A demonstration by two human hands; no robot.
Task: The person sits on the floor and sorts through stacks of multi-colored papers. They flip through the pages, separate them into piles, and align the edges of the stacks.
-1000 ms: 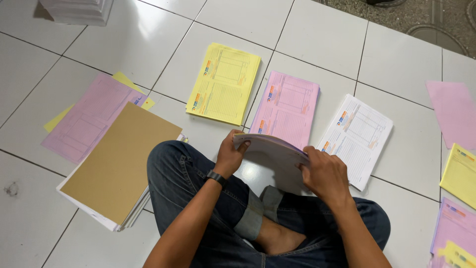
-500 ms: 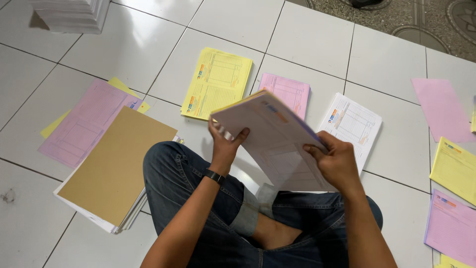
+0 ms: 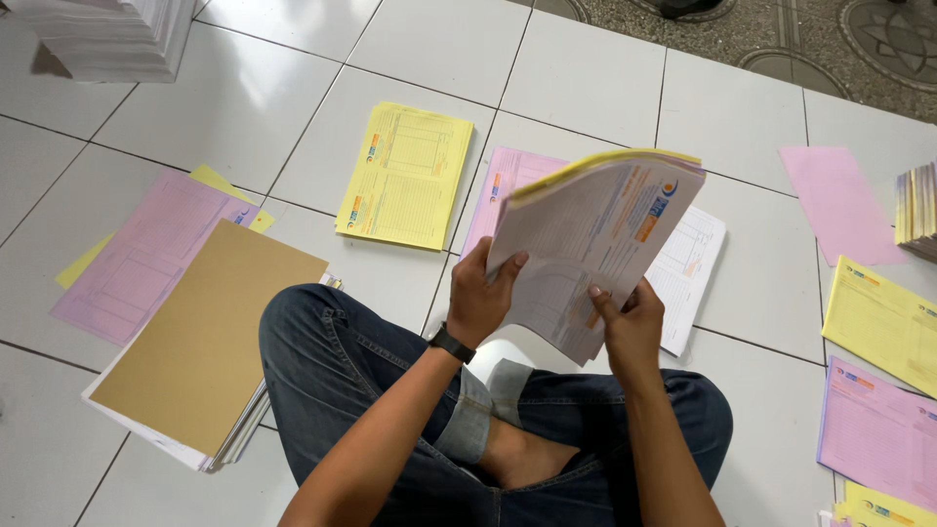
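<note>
I sit cross-legged on a white tiled floor (image 3: pixel 625 88) in blue jeans. Both hands hold up a thick bundle of printed forms (image 3: pixel 595 244), white on its facing sheet with yellow edges at the top. My left hand (image 3: pixel 480 298), a black watch on its wrist, grips the bundle's left edge. My right hand (image 3: pixel 630 327) pinches its lower edge, thumb on the front sheet. The bundle hides most of a pink form stack (image 3: pixel 508 185) and part of a white form stack (image 3: pixel 695 263) on the floor behind it.
A yellow form stack (image 3: pixel 408 176) lies ahead on the left. By my left knee sits a paper pile topped with brown card (image 3: pixel 200 337), beside pink sheets (image 3: pixel 146 254). A tall white paper stack (image 3: pixel 107 39) stands far left. More pink (image 3: pixel 839 200) and yellow (image 3: pixel 883 322) sheets lie right.
The bundle, curled low over my lap a second ago, has been raised and flattened in front of me. My left hand moved up its left edge; my view shifted slightly.
</note>
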